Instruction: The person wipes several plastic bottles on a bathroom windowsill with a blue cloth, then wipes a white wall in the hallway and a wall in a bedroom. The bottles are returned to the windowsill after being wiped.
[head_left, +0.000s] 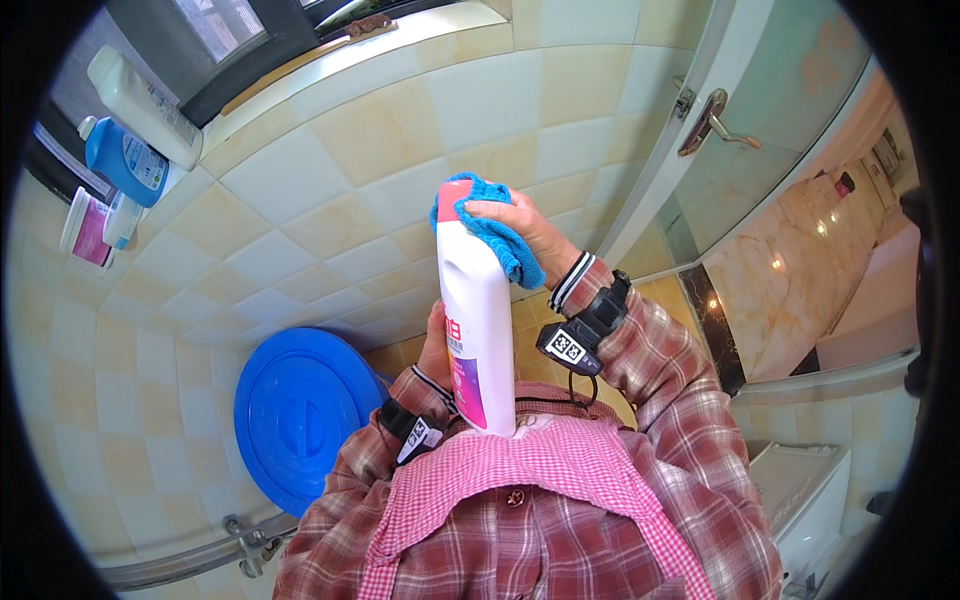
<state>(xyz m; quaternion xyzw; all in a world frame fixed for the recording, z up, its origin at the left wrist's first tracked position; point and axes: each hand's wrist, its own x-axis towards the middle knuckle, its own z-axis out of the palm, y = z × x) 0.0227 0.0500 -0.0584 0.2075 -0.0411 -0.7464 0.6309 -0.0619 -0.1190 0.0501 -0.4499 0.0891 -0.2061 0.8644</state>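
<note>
A large white plastic bottle (480, 300) with a printed label stands before my chest, its base near my apron. My left hand (435, 349) is around its far side, low on the body, with most of the fingers hidden behind it. At the top, my right hand (525, 225) presses a blue terry cloth (495, 229) around the red cap (453, 201). My thumb lies on the cloth beside the cap, and the other fingers are out of sight behind. The cloth's loose end hangs below my right palm.
To the left sits a blue bucket with a lid (304, 420). A white bottle (146, 109), a blue bottle (127, 161) and a pink-and-white container (90, 229) stand on the window ledge. At the right is a glass door with a metal handle (720, 127). A metal rail (195, 551) runs lower left.
</note>
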